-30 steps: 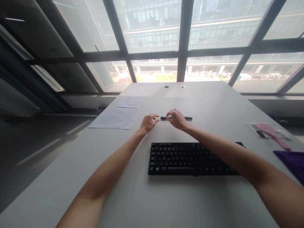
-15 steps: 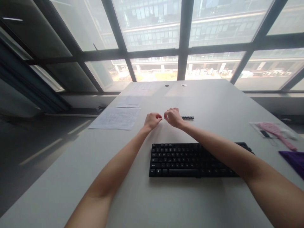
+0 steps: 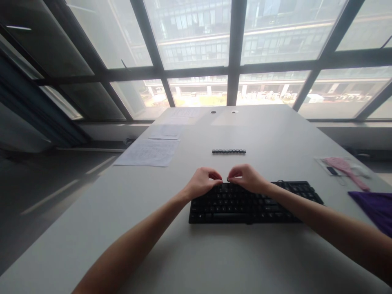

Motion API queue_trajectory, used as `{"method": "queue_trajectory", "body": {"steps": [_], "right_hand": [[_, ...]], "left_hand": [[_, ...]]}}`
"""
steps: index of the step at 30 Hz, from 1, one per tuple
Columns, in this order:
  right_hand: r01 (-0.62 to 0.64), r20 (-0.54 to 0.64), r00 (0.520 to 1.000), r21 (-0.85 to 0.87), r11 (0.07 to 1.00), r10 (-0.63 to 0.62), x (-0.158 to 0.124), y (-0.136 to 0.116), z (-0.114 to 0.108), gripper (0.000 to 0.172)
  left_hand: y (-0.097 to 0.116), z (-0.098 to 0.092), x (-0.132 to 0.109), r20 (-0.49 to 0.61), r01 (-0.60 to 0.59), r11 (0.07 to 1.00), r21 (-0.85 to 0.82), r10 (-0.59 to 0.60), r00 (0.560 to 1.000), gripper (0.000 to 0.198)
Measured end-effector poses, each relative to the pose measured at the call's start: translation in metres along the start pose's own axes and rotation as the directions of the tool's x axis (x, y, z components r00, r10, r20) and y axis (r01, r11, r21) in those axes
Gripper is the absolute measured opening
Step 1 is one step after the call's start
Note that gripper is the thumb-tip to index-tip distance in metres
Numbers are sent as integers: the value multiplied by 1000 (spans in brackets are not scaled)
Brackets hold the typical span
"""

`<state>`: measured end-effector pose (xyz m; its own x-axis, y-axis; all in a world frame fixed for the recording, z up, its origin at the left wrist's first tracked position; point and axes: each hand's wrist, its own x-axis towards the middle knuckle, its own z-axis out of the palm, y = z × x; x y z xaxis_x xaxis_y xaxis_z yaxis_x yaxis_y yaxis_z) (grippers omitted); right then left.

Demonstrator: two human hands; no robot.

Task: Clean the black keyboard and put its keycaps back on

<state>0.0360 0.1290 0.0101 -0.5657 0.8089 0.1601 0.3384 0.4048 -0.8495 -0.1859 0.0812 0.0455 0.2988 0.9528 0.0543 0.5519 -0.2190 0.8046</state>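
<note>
A black keyboard (image 3: 226, 217) lies on the white table, its upper left part partly covered by my hands. My left hand (image 3: 203, 181) is closed in a pinch at the keyboard's back edge; whatever its fingertips hold is hidden. Just to the right, my right hand (image 3: 246, 178) pinches over the same edge, with something small and dark at its fingertips, too small to name. The two hands are a little apart. Beyond them, a straight row of small black keycaps (image 3: 229, 151) rests on the table.
Sheets of paper (image 3: 148, 152) lie along the table's left side. On the right are a pink handled object (image 3: 339, 164) on a clear bag and a purple cloth (image 3: 375, 208). Two round holes show near the table's (image 3: 263, 139) far edge, before large windows.
Both hands have come back toward me from beside the keycap row to the keyboard's back edge. The whole row is now uncovered. The view has shifted slightly.
</note>
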Motion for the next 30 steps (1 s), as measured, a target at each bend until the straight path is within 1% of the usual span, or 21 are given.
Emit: {"method": "queue_trajectory", "body": {"steps": [2, 4, 9, 13, 18, 21, 24, 28, 30], "right_hand": [[-69, 29, 997, 42, 997, 68, -4, -2, 1, 7], [-97, 42, 995, 41, 994, 95, -5, -2, 1, 8], [-58, 42, 997, -32, 998, 60, -5, 0, 7, 9], [5, 25, 1000, -62, 998, -3, -8, 1, 11, 11], [80, -8, 997, -127, 989, -81, -13, -5, 14, 14], [137, -13, 990, -178, 974, -142, -16, -7, 15, 15], [191, 3, 981, -237, 953, -196, -18, -7, 17, 16], [244, 26, 969, -247, 938, -246, -21, -5, 17, 15], [246, 30, 969, -257, 935, -247, -22, -4, 17, 15]], "left_hand": [[1, 2, -1, 34, 27, 1000, 8, -28, 999, 12], [0, 3, 0, 48, 38, 999, 21, -39, 998, 14], [-6, 6, -1, 53, 39, 999, -17, -38, 998, 14], [-11, 11, -4, 31, 23, 1000, -14, -22, 999, 15], [-10, 14, -6, -14, -57, 997, 48, 58, 998, 14], [-9, 15, -7, -22, -153, 980, 130, 158, 987, 15], [-10, 17, -10, 1, -245, 946, 213, 250, 968, 19], [-14, 21, -16, 28, -286, 926, 247, 288, 957, 27], [-16, 23, -17, 7, -281, 932, 228, 287, 958, 27]]}}
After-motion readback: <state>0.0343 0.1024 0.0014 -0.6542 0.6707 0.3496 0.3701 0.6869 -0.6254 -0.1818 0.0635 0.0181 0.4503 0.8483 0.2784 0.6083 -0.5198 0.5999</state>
